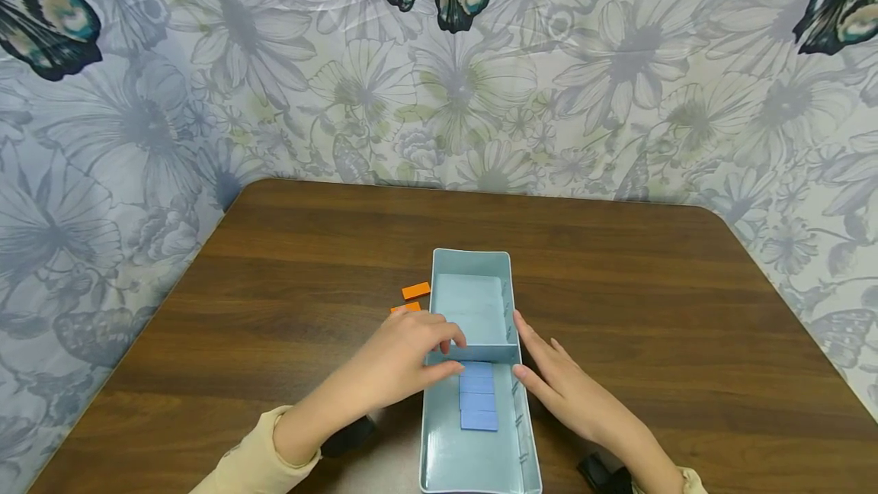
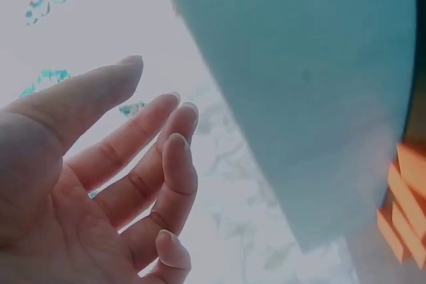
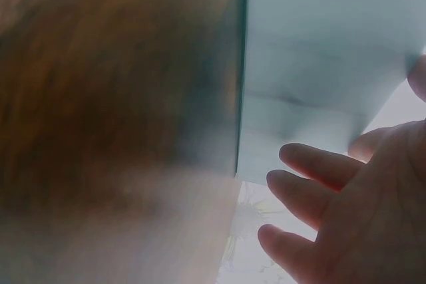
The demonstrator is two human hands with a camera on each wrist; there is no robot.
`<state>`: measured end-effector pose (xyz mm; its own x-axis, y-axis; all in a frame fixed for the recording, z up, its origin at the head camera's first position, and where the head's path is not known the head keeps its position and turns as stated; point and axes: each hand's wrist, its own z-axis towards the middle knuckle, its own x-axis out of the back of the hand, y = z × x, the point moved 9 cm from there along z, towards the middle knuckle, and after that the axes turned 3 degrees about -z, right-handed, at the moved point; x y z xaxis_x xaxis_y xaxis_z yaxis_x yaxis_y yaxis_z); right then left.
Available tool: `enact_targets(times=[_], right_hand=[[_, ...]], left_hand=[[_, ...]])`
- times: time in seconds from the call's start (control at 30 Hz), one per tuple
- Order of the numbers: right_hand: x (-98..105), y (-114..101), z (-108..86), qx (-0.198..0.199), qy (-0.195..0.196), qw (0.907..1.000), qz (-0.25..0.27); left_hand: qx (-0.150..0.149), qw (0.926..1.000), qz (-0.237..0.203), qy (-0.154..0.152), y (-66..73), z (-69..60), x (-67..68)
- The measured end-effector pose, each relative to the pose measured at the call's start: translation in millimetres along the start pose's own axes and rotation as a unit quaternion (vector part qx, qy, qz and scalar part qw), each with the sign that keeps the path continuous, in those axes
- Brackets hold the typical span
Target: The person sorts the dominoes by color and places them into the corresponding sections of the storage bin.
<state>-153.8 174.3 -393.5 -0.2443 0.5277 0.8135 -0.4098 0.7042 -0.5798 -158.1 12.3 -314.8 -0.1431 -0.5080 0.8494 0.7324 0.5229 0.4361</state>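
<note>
A long light-blue box (image 1: pixel 446 448) lies on the table, split by a divider (image 1: pixel 483 354) into a far and a near compartment. Several flat blue pieces (image 1: pixel 478 401) form a column in the near compartment, by the divider. My left hand (image 1: pixel 405 349) hovers over the box's left side with fingers loosely bent and thumb apart; the left wrist view shows nothing in its grasp. Against the right wall, my right hand (image 1: pixel 565 383) rests its fingertips and thumb, fingers extended. Orange blocks (image 1: pixel 415 291) lie left of the box, one partly hidden behind my left hand.
The brown wooden table (image 1: pixel 309 250) extends around the box on both sides. Behind it stands a flower-patterned backdrop (image 1: pixel 480 113) with butterfly shapes. In the left wrist view, several orange blocks (image 2: pixel 409 197) sit close to the box wall.
</note>
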Motion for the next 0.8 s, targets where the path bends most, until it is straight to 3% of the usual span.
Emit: enact_targets(times=[0.2,0.43,0.6,0.8], right_hand=[[-0.4,-0.7,0.6,0.001,-0.002,1.0,0.002],[0.1,-1.1,0.5,-0.001,-0.002,1.0,0.002],[1.0,-0.9,0.3,-0.002,0.0,1.0,0.003],[0.8,-1.3,-1.2,-0.003,0.007,1.0,0.0]], left_hand=[[0.028,0.9992,-0.02,0.021,-24.6,-6.8,16.5],[0.071,0.9969,-0.02,0.029,-52.2,-14.1,25.6],[0.106,0.9938,-0.025,0.021,-73.3,-19.8,23.6],[0.138,0.9895,-0.038,-0.021,-95.0,-27.9,6.2]])
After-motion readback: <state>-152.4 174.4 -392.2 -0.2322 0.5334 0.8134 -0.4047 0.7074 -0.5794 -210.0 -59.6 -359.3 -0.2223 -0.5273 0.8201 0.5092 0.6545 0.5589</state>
